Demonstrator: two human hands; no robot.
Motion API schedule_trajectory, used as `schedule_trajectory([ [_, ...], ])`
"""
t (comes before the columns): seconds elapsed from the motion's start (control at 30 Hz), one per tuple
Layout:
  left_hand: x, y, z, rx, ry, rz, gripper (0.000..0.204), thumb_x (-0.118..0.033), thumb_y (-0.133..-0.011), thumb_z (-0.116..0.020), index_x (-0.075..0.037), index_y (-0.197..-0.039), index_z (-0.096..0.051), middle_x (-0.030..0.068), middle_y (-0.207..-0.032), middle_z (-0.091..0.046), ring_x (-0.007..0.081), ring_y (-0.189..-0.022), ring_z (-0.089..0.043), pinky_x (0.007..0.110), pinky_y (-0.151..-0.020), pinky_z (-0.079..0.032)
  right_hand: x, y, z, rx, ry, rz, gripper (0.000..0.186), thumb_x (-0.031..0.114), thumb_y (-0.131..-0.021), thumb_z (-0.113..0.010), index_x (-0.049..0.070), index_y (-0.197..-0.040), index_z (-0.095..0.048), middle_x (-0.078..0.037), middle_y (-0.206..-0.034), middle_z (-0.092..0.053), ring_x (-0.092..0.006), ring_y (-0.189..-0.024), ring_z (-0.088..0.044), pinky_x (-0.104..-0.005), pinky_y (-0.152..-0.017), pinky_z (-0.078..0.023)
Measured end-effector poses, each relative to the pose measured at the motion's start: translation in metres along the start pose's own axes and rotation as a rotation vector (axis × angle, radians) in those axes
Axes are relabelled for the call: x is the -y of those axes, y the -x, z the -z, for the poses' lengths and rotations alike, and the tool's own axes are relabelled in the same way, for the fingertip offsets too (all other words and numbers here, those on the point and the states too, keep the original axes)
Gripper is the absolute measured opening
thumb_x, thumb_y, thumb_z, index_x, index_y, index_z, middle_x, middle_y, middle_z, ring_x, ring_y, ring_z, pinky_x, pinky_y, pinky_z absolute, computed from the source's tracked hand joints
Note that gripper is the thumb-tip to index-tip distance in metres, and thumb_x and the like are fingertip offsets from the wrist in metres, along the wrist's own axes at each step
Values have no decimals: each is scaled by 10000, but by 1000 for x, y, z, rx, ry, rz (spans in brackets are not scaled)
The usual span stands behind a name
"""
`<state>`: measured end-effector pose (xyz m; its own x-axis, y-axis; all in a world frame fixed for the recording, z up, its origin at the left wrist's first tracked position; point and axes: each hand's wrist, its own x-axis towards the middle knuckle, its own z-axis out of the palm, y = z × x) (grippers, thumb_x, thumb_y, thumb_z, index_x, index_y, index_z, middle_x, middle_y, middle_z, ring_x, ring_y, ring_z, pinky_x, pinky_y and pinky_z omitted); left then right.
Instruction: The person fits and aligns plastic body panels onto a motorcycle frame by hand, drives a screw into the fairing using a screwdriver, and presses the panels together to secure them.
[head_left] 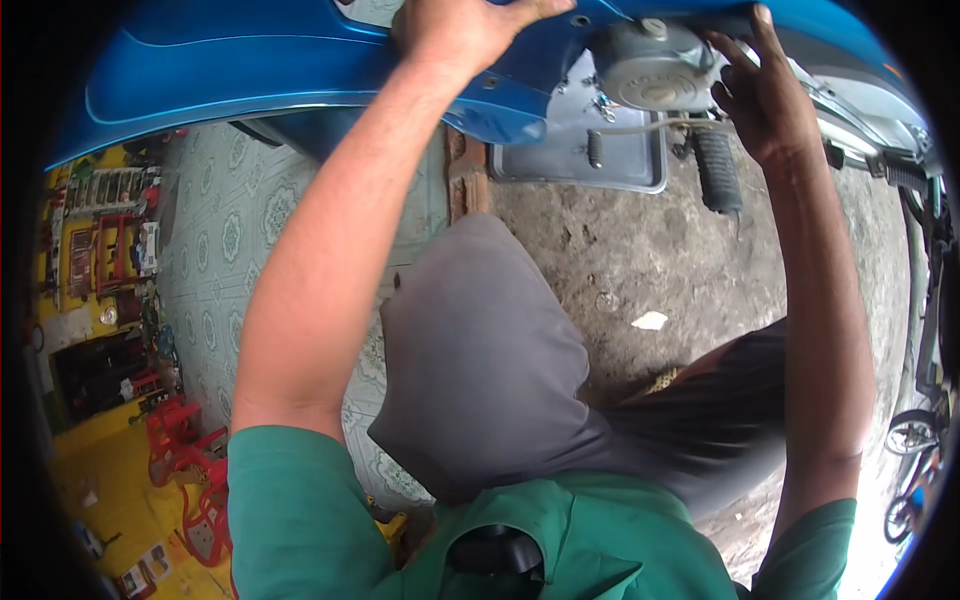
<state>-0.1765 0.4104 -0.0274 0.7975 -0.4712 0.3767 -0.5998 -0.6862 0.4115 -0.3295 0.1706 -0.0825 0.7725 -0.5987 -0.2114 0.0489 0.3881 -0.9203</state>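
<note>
My left hand [465, 30] lies flat on the blue side panel [250, 70] of a motor scooter at the top of the view, fingers spread over its edge. My right hand [755, 90] reaches up beside the grey round engine cover [650, 65], fingertips touching the metal just right of it. Neither hand holds a loose object. A black foot peg [718, 170] hangs below the engine cover, close to my right wrist.
A grey metal tray [560, 160] lies on the rough concrete floor [640, 260] under the scooter. Patterned tiles [220, 230] run to the left, with red plastic stools [185, 450] and shelves of parts [100, 230] against a yellow wall. A bicycle wheel [910, 430] shows at right.
</note>
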Motion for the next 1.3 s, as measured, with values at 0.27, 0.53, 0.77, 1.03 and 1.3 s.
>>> schedule_trajectory([
  [0.27,6,1,10,225,939,-225,665,-540,-715,-900,86,-822,-702,244,-822,-729,350,-782,-723,446,-716,-545,34,40,17,144,206,-109,796,487,-891,-779,95,-1493,-434,-103,-1526,-526,-216,-1068,-638,-437,-915,-506],
  [0.53,27,-17,-1,110,-108,30,638,-491,-765,-891,110,-863,-702,199,-842,-724,283,-778,-665,406,-707,-508,-8,109,203,136,342,-217,651,561,-1058,-465,88,-1503,-515,-84,-1366,-665,-143,-1036,-610,-304,-940,-436],
  [0.77,6,-25,-17,131,-254,-34,704,-558,-823,-830,122,-971,-725,127,-921,-730,181,-822,-595,366,-829,-496,-133,162,268,-286,696,-219,466,341,-1020,-653,8,-1347,-652,-185,-1192,-738,-250,-1059,-711,-387,-918,-552],
  [1.03,55,-30,-2,130,-127,-66,530,-411,-913,-797,73,-1122,-739,166,-1059,-758,206,-899,-653,376,-926,-499,-208,106,239,233,1107,89,422,279,-922,-650,158,-1325,-676,-143,-1267,-688,-330,-1277,-591,-487,-1053,-446],
  [1.3,5,-20,-20,185,-179,22,561,-542,-865,-802,15,-898,-741,119,-916,-738,221,-821,-665,367,-846,-516,-179,191,207,112,105,-13,317,174,-964,-622,32,-1246,-630,-167,-1347,-592,-288,-1254,-582,-430,-1054,-483],
])
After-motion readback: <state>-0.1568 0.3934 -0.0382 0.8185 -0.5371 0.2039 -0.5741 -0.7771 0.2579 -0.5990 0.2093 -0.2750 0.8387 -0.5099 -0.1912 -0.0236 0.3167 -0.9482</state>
